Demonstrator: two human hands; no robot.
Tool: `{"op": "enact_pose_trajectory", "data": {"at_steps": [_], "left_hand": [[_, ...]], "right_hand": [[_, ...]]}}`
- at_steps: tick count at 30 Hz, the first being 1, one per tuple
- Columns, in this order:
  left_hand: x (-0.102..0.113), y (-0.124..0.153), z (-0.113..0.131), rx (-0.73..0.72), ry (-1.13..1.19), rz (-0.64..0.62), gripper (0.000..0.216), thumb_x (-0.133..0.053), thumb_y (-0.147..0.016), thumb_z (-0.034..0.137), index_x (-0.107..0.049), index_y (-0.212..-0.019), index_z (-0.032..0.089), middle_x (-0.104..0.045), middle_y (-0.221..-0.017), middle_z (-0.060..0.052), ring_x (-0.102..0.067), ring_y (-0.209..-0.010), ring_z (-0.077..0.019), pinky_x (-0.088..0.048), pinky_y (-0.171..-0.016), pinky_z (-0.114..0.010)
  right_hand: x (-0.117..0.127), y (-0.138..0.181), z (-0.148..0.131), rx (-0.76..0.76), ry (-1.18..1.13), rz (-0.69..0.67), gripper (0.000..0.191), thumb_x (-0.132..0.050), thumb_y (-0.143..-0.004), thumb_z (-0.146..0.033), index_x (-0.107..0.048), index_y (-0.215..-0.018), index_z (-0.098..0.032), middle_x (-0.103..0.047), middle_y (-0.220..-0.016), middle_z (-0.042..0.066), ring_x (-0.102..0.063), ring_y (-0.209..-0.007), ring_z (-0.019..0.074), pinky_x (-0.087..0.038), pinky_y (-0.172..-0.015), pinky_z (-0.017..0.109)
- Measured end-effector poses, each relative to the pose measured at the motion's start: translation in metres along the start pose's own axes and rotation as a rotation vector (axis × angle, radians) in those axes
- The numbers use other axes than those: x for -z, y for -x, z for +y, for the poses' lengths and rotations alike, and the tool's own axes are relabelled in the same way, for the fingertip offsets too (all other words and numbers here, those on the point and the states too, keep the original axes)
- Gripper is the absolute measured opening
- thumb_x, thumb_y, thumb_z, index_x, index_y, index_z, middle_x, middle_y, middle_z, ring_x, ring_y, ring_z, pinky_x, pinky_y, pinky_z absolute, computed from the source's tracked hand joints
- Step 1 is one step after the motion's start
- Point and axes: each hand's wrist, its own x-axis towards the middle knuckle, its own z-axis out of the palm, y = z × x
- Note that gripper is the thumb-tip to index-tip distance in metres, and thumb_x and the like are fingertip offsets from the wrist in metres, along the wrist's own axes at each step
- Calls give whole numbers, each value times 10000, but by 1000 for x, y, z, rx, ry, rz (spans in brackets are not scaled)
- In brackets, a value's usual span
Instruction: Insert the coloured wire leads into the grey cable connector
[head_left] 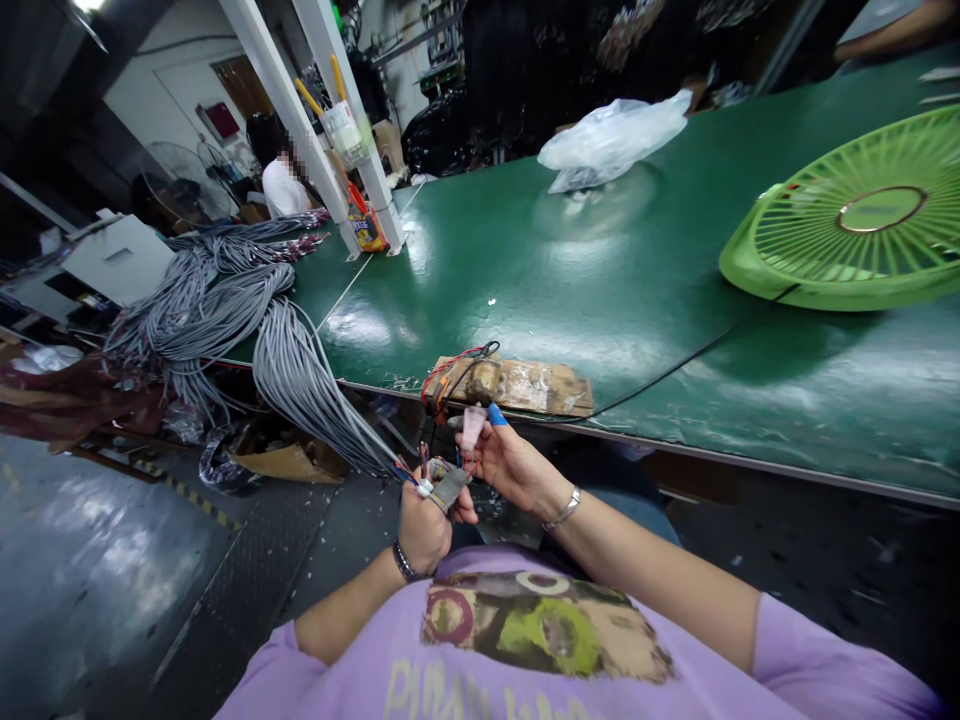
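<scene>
My left hand (424,528) is closed on the end of a grey cable (352,440), its thin coloured wires fanning out above the fingers; tape and a finger cot cover some fingertips. My right hand (510,462) pinches the wire tips beside it, with a blue cot on one fingertip and a pale cot on another. Both hands hover over my lap, just below the front edge of the green table (600,270). The cable runs up and left into a big bundle of grey cables (247,320).
A brown fixture block (525,385) with red and black wires sits at the table's front edge. A green fan (855,215) lies at the right, its black cord crossing the table. A plastic bag (611,140) lies further back. White posts (330,140) and a seated person (281,180) are at the left rear.
</scene>
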Motion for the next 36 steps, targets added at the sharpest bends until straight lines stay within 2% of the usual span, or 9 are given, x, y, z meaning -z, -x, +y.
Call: {"op": "enact_pose_trajectory", "data": {"at_steps": [4,8,14,16,20,23,27,31,36], "left_hand": [[3,4,2,6,15,10,333,-737,-604,430,-561,-626,149,-569,-456,30,-492,-330,-79,-400,-342,-177],[6,3,0,-8,-14,18,327,-712,-643,435,-560,-618,147,-572,-460,25,-489,-331,-74,-382,-343,-172],[11,3,-10,-23,-99,-21,285,-693,-690,391,-571,-619,142,-578,-462,20,-502,-344,-75,-368,-361,-169],[12,3,-12,-29,-131,-26,289,-695,-686,394,-577,-614,141,-582,-465,16,-509,-348,-80,-369,-364,-173],[14,4,-15,-30,-188,-19,344,-675,-694,435,-565,-570,134,-587,-468,-1,-533,-367,-91,-363,-369,-176],[15,3,-14,-6,-221,-36,344,-668,-692,452,-564,-603,137,-589,-471,0,-532,-366,-94,-358,-367,-177],[16,2,-6,102,-284,-192,296,-667,-696,420,-561,-693,143,-593,-475,4,-537,-365,-104,-374,-368,-182],[18,1,2,201,-333,-301,303,-669,-690,409,-533,-643,143,-585,-467,-4,-551,-369,-110,-366,-358,-174],[17,1,2,211,-297,-297,290,-686,-673,400,-557,-697,141,-589,-471,3,-547,-364,-112,-384,-360,-179]], "right_hand": [[1,3,-2,-16,31,-47,405,-518,-796,-580,-625,-821,-190,-631,-750,22,-547,-612,103,-426,-556,218],[8,14,0,-40,184,-135,438,-604,-720,-590,-631,-845,-171,-629,-805,37,-543,-638,106,-429,-586,233],[1,34,6,68,546,-239,309,-687,-705,-433,-578,-823,-169,-593,-598,-16,-540,-570,122,-390,-590,261],[-4,35,7,107,601,-204,308,-687,-695,-431,-564,-803,-170,-584,-563,-27,-524,-536,121,-382,-579,267],[-6,33,9,184,651,-39,302,-721,-640,-414,-568,-691,-159,-571,-575,-33,-472,-534,92,-370,-570,247],[-5,34,10,198,649,-42,259,-696,-670,-405,-578,-667,-174,-574,-562,-28,-484,-523,103,-392,-577,261],[-3,35,11,205,685,-99,227,-674,-704,-405,-625,-708,-184,-597,-553,-15,-511,-509,122,-419,-574,277],[4,35,10,253,774,-85,243,-717,-656,-399,-663,-692,-165,-631,-610,1,-529,-571,128,-435,-597,266],[7,33,12,295,803,2,238,-727,-644,-392,-657,-660,-165,-631,-614,1,-520,-572,124,-430,-595,261]]}}
